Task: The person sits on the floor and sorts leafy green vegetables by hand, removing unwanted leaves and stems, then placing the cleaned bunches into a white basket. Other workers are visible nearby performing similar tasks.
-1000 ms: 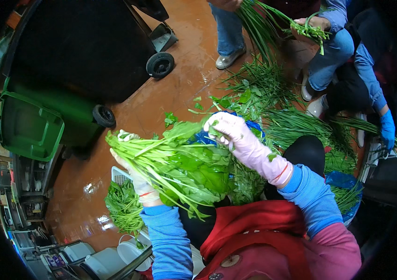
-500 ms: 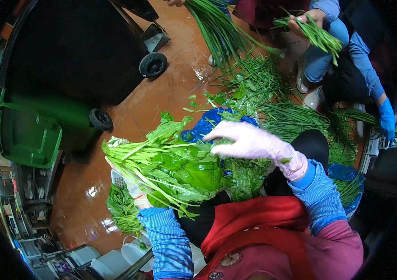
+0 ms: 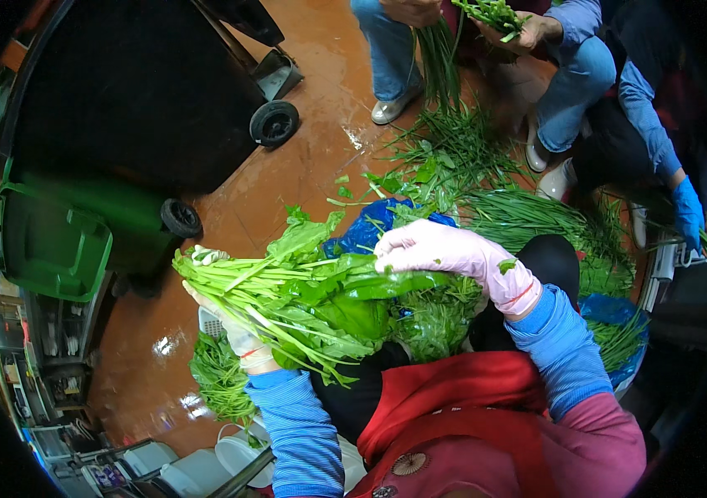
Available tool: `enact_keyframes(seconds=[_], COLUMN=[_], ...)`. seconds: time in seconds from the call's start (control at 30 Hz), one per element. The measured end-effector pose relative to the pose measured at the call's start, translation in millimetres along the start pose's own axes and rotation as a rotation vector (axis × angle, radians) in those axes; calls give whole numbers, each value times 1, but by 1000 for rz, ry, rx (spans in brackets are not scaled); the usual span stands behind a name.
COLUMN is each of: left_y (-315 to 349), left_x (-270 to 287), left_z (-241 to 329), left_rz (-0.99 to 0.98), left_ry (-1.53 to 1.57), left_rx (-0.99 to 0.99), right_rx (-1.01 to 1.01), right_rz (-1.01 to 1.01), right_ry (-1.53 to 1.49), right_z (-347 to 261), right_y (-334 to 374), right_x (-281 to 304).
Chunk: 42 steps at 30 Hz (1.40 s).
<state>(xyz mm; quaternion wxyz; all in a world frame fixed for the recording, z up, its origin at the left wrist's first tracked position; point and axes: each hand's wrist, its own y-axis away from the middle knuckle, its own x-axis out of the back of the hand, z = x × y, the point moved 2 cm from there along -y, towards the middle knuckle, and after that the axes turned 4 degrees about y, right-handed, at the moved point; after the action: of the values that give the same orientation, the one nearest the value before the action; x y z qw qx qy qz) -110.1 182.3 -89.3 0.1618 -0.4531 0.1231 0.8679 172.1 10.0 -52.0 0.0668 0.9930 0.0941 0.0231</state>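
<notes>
My left hand, in a pale glove, is closed around the stems of a bunch of leafy greens. The pale stems point left and the broad wet leaves spread right over my lap. My right hand, in a pinkish-white glove, pinches a long leaf at the bunch's right side; its fingertips are partly curled out of sight. A bit of green sticks to that glove near the wrist. Beneath the bunch lie a blue plastic bag and a heap of loose greens.
Long thin green stalks and cut greens cover the floor ahead. Co-workers sit at the far right; one person's hand holds greens, another wears a blue glove. Wheeled bins, one green, stand left. More greens lie near left.
My right hand has lowered from above the leaves and closed on a leaf, which now stretches rightward. The co-worker opposite has brought both hands closer together with their greens.
</notes>
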Motion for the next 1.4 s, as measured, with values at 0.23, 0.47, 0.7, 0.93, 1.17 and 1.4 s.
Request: enact_keyframes(seconds=[0.23, 0.47, 0.7, 0.93, 1.17, 1.4], left_y=[-10, -18, -20, -16, -14, -12], left_x=[-7, -11, -11, -16, -18, -24], left_z=[0, 7, 3, 12, 10, 3], left_rz=[7, -43, -101, -106, -105, -102], left_ry=[96, 237, 248, 273, 316, 346], left_rx=[-103, -199, -216, -238, -240, -225], right_rx=[-12, 203, 99, -186, -357, 88], right_rz=[62, 606, 812, 681, 215, 366], right_ry=[579, 429, 519, 25, 467, 581], right_z=[4, 14, 28, 44, 19, -11], right_y=[0, -4, -11, -10, 18, 10], right_x=[-13, -26, -38, 7, 20, -3])
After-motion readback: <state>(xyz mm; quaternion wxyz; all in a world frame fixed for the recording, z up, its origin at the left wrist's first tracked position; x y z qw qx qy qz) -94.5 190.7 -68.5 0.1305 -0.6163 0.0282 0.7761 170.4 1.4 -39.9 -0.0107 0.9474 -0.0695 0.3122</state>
